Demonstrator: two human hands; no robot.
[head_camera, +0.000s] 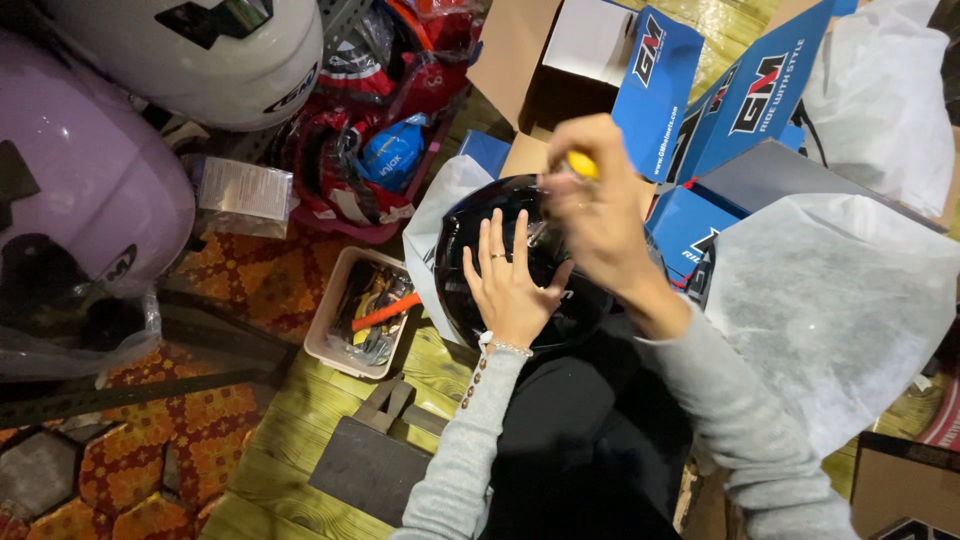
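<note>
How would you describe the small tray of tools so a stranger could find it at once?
Start at the black helmet under the left hand. Just left of it, on the floor, sits a pale rectangular tray of tools. Only it holds an orange-handled tool.

White helmet (215, 55), lilac helmet (85, 165), pink tool tray (335, 340), blue-and-white cartons (740, 100), white fabric bags (840, 300).

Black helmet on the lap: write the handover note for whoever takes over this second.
Left hand: flat on the black helmet, fingers spread, steadying it.
Right hand: closed on a yellow-handled tool, blurred, at the helmet's upper edge.
Tool tray lies left of the helmet; open blue boxes stand behind it.
Done and left: cannot be judged; the tool tip is hidden.
</note>
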